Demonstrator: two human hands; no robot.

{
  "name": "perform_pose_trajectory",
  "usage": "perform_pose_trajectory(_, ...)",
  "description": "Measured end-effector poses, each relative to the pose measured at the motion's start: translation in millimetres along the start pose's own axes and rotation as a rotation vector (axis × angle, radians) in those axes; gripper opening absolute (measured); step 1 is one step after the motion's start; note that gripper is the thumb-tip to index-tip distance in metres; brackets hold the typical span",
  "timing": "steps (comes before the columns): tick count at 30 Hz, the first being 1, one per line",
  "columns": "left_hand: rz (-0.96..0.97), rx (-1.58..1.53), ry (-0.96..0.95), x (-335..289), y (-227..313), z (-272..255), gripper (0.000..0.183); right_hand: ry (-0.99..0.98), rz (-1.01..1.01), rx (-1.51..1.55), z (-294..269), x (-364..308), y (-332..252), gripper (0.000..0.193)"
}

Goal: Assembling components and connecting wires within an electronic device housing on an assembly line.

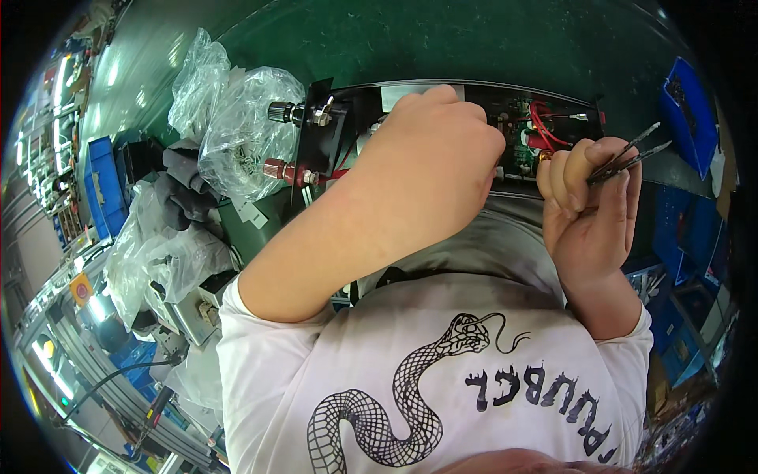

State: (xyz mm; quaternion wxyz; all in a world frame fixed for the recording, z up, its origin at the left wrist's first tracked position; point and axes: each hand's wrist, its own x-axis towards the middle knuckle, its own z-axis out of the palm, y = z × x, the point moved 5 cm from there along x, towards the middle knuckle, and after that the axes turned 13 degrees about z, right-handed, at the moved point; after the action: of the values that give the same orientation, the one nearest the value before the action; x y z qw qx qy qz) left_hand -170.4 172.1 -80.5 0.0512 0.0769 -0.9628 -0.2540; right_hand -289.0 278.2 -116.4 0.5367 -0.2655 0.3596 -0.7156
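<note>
A long black electronics chassis [474,93] lies open on the green bench before me, with a black end panel [316,146] carrying a black and a red terminal post. Inside at the right sit a green circuit board [521,146] and red wires [545,126]. My left hand [430,158] is closed and reaches down into the middle of the chassis; what its fingers hold is hidden. My right hand [588,205] hovers just right of the board and grips black tweezers [632,156], tips pointing up and right.
Crumpled clear plastic bags [237,126] lie left of the chassis, more bags and grey metal parts [185,308] lower left. Blue bins [103,189] stand at far left, another blue bin [691,110] at upper right. A cable [118,375] runs along the lower left.
</note>
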Motion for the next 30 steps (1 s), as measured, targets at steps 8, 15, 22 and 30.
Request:
perform_pose_trajectory(8, -0.048, 0.069, -0.190, 5.5, 0.6, 5.5, 0.007, -0.007, 0.006, -0.005, -1.0, -1.4, 1.9, 0.029)
perform_pose_trajectory(15, -0.046, 0.140, -0.175, 9.1, 6.5, 7.8, 0.007, -0.014, -0.011, -0.044, 1.0, -2.0, -1.3, 0.029)
perform_pose_trajectory(22, 0.069, 0.170, -0.093, 5.3, 2.1, 4.9, 0.006, 0.022, 0.070, -0.039, -0.6, -2.8, -4.0, 0.028)
perform_pose_trajectory(30, 0.238, 0.059, 0.314, -50.8, 6.9, 2.0, 0.031, 0.012, 0.111, -1.535, 20.0, -8.1, -76.1, 0.020)
